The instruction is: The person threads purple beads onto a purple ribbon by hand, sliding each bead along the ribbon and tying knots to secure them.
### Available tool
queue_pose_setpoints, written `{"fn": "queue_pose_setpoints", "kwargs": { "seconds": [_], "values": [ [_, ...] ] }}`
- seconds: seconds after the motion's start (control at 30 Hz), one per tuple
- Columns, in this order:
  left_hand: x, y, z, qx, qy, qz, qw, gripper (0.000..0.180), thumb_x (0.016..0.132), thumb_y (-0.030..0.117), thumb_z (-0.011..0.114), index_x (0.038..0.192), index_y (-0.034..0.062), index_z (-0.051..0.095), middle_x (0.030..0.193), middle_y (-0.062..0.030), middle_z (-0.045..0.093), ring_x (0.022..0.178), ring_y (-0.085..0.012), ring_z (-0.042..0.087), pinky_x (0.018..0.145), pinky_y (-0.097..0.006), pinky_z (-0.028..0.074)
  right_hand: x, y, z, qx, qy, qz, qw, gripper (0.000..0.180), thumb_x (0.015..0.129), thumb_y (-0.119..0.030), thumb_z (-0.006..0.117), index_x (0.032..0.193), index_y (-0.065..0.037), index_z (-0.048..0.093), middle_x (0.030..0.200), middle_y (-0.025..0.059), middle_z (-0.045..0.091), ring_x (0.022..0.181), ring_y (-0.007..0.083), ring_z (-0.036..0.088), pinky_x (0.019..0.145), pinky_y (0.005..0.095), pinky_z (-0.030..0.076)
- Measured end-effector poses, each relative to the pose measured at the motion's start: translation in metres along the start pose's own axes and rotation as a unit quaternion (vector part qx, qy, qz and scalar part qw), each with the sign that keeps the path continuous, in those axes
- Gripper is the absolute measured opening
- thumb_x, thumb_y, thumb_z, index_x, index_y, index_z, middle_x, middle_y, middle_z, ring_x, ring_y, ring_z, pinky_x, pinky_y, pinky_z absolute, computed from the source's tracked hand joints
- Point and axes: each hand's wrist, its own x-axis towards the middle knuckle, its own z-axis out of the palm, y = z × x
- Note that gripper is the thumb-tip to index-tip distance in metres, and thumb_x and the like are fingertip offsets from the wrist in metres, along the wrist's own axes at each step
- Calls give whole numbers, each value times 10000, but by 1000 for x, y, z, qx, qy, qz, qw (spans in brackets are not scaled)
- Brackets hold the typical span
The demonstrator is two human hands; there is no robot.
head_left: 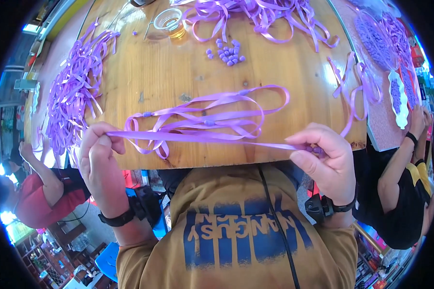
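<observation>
A purple ribbon (197, 138) is stretched almost level between my two hands, above the near edge of the wooden table. My left hand (100, 154) pinches its left end between thumb and fingers. With thumb and forefinger my right hand (325, 161) grips the other end, and a few small purple beads (315, 150) show among its fingers. Just beyond lie looped purple ribbons (217, 115) with small purple beads threaded on them. Farther back, several loose purple beads (229, 53) sit in a small cluster.
A heap of purple ribbons (74, 91) covers the left side, another tangle (270, 17) the far side. A clear plastic cup (169, 23) holds amber liquid. Ribbon strands (354, 91) hang over the right edge. People work at both sides, near a white tray (398, 98) of beads.
</observation>
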Motion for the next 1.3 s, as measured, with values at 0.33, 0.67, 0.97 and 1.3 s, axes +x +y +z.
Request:
{"fn": "queue_pose_setpoints", "kwargs": {
  "seconds": [0.33,0.67,0.97,1.3],
  "values": [
    [-2,2,47,334,-5,296,895,360,685,55,646,1040,35,588,1038,-119,559,938,-248,537,825,-326,389,0,-11,9,174,-26,101,979,188,849,-74,595,1000,37,611,820,48,624,717,64,558,640,188,425],
    [-30,10,91,167,-228,409,868,363,583,131,758,931,85,669,759,18,586,705,-130,586,895,-425,351,5,-8,24,173,-154,67,971,129,851,-115,591,866,12,608,686,55,553,619,128,527,567,252,400],
    [-11,6,16,151,-220,219,938,45,769,63,587,782,39,623,715,-47,618,680,-175,598,922,-433,372,1,1,-30,9,-54,10,998,160,803,-146,616,784,12,595,689,42,532,615,114,490,568,239,374],
    [36,-61,-172,-127,249,82,957,236,932,134,451,1026,-69,525,896,-111,578,831,-152,558,840,-297,448,-17,37,-140,32,161,9,986,202,929,-204,469,917,-8,518,842,37,522,710,72,464,681,206,366]
  ]
}}
